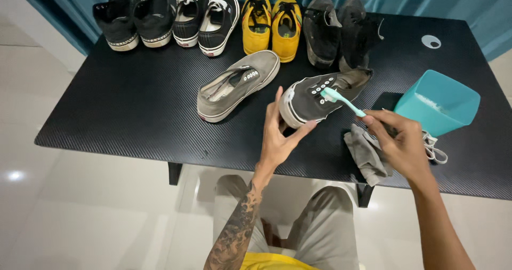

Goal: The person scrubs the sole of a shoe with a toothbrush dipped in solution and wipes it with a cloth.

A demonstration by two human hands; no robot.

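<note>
Dark canvas sneaker (314, 97), laceless, rests on the black table (133, 105), its white toe cupped by the left hand (278, 136); right hand (402, 142) pinches a teal toothbrush (341, 100) against its upper. Light and floppy, best steadied by the rubber sole.

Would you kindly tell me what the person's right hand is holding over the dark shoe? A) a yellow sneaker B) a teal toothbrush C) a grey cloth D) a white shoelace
B: the right hand holds a teal toothbrush with its head on the dark shoe, which the left hand steadies; the grey cloth lies on the table.
</note>
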